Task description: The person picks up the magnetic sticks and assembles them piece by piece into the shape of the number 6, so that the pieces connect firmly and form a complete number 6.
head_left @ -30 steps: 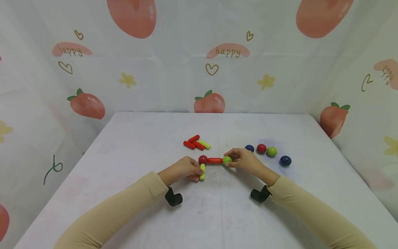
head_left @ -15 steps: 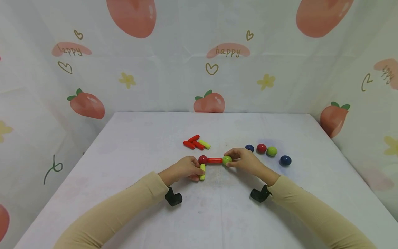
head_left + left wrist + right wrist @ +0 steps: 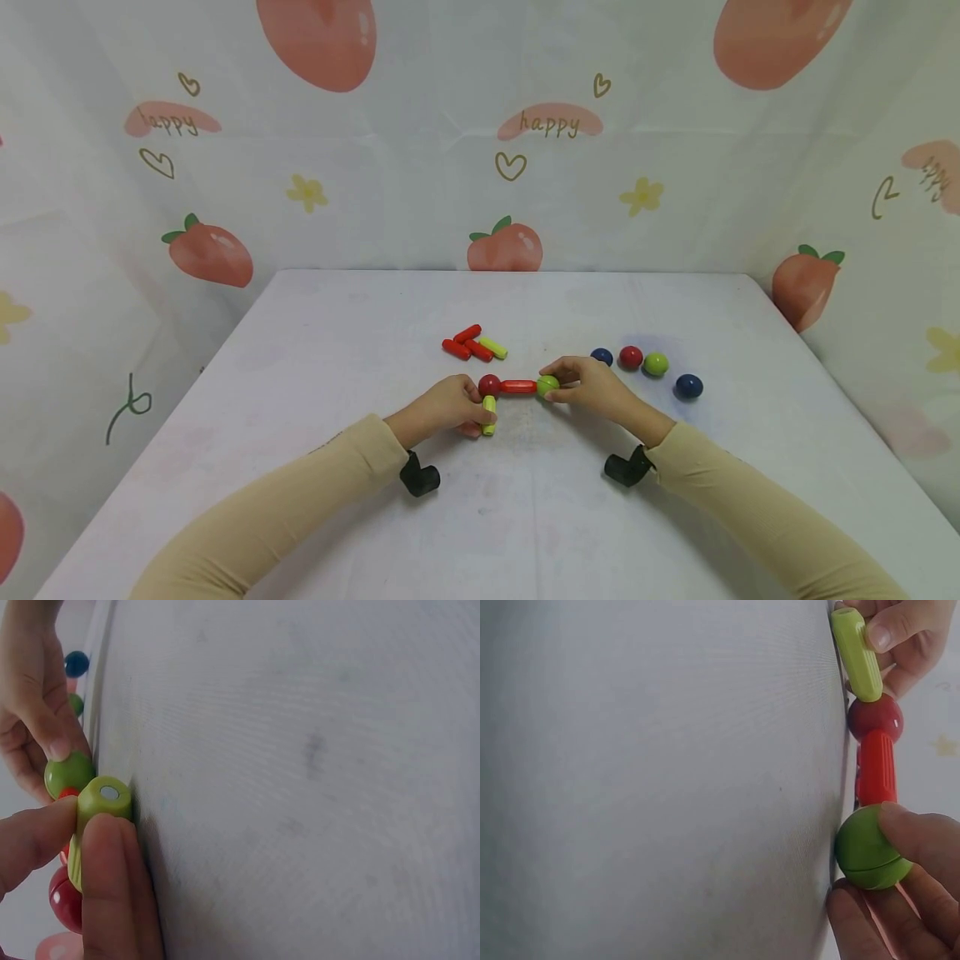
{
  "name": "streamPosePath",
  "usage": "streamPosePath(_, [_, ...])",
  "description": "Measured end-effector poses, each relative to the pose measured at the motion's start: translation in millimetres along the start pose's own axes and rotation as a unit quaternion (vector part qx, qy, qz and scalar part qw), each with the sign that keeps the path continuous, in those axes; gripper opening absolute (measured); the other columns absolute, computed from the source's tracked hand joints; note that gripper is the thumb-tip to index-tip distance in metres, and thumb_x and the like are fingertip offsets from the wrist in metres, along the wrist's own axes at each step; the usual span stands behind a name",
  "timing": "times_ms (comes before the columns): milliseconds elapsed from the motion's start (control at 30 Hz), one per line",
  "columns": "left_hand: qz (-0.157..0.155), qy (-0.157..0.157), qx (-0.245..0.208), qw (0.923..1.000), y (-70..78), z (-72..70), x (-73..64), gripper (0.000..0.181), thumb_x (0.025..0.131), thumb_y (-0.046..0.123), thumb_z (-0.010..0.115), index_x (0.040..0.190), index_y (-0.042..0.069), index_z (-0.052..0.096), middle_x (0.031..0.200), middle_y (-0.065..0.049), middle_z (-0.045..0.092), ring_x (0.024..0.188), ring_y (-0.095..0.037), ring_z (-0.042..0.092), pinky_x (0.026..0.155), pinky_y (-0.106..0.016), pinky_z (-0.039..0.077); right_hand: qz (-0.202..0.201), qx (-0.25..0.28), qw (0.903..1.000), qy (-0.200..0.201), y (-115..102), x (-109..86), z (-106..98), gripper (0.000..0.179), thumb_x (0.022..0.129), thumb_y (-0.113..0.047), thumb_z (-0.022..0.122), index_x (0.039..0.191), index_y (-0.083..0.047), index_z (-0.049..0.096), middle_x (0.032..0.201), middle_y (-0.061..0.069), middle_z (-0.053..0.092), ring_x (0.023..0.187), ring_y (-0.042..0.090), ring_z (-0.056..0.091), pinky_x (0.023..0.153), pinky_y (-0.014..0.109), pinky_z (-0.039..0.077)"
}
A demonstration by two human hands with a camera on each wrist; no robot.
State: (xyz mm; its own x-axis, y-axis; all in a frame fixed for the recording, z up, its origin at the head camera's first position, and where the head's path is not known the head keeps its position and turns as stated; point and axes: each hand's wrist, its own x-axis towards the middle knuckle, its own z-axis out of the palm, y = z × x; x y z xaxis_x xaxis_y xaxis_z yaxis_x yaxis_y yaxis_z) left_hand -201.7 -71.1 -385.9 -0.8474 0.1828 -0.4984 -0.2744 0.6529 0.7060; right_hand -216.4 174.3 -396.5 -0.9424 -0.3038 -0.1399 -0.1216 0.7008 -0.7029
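Note:
My left hand [image 3: 448, 406] pinches a yellow-green magnetic rod [image 3: 489, 415] between thumb and fingers. The rod's far end meets a red ball [image 3: 490, 385]; in the left wrist view its near end shows a round silver magnet [image 3: 109, 793]. From the red ball a red rod [image 3: 518, 387] runs sideways to a green ball [image 3: 547, 386]. That green ball is held by my right hand [image 3: 592, 389], with thumb and fingers around it, as the right wrist view shows. The joined pieces lie on the white table.
Behind the joined pieces lies a small pile of red rods [image 3: 456, 350] with one yellow-green rod [image 3: 493, 348]. Beyond my right hand sit a red ball [image 3: 631, 358], a green ball [image 3: 656, 365] and two dark blue balls, one [image 3: 688, 387] farther right. A printed cloth [image 3: 420, 167] hangs behind the table.

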Motion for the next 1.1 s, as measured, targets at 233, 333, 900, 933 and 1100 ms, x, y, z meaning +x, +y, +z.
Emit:
streamPosePath(233, [0.001, -0.007, -0.011, 0.9999, -0.9, -0.7, 0.8, 0.030, 0.088, 0.014, 0.080, 0.104, 0.004, 0.056, 0.085, -0.007, 0.066, 0.059, -0.008, 0.062, 0.059, -0.015, 0.053, -0.001, 0.006, 1.0000, 0.003, 0, -0.5, 0, 0.034, 0.090, -0.015, 0.078, 0.122, -0.007, 0.071, 0.120, 0.013, 0.073, 0.116, 0.030, 0.068, 0.102, 0.046, 0.055])
streamPosePath(333, [0.002, -0.010, -0.014, 0.9998, -1.1, -0.7, 1.1, 0.028, 0.089, 0.013, 0.079, 0.102, 0.004, 0.057, 0.083, -0.006, 0.066, 0.058, -0.008, 0.061, 0.057, -0.014, 0.052, -0.001, 0.010, 1.0000, 0.003, 0, -0.8, 0, 0.033, 0.090, -0.015, 0.078, 0.122, -0.007, 0.070, 0.121, 0.013, 0.073, 0.116, 0.031, 0.068, 0.102, 0.046, 0.055])
streamPosePath(900, [0.004, -0.018, -0.028, 0.9994, -3.4, -0.5, 1.2, 0.025, 0.090, 0.013, 0.078, 0.100, 0.004, 0.058, 0.081, -0.005, 0.066, 0.058, -0.008, 0.061, 0.057, -0.014, 0.053, -0.041, 0.037, 0.9985, 0.008, 4, -6.8, -4, 0.043, 0.091, -0.014, 0.077, 0.131, -0.004, 0.064, 0.132, 0.020, 0.067, 0.122, 0.038, 0.066, 0.102, 0.050, 0.055])
streamPosePath(933, [0.003, -0.018, -0.027, 0.9995, -3.4, -0.5, 1.3, 0.025, 0.089, 0.013, 0.078, 0.100, 0.004, 0.058, 0.081, -0.005, 0.066, 0.058, -0.008, 0.061, 0.058, -0.014, 0.053, -0.047, 0.037, 0.9982, 0.011, 4, -7.9, -6, 0.044, 0.091, -0.014, 0.077, 0.131, -0.004, 0.063, 0.133, 0.021, 0.066, 0.123, 0.039, 0.066, 0.102, 0.051, 0.054])
streamPosePath(1100, [0.001, -0.015, -0.022, 0.9997, -3.7, -0.3, 2.3, 0.026, 0.089, 0.015, 0.079, 0.100, 0.004, 0.058, 0.082, -0.006, 0.066, 0.059, -0.008, 0.061, 0.058, -0.014, 0.054, -0.048, 0.045, 0.9974, 0.029, 1, -15.4, -19, 0.048, 0.091, -0.015, 0.076, 0.135, -0.003, 0.061, 0.137, 0.023, 0.063, 0.127, 0.040, 0.063, 0.102, 0.050, 0.054])
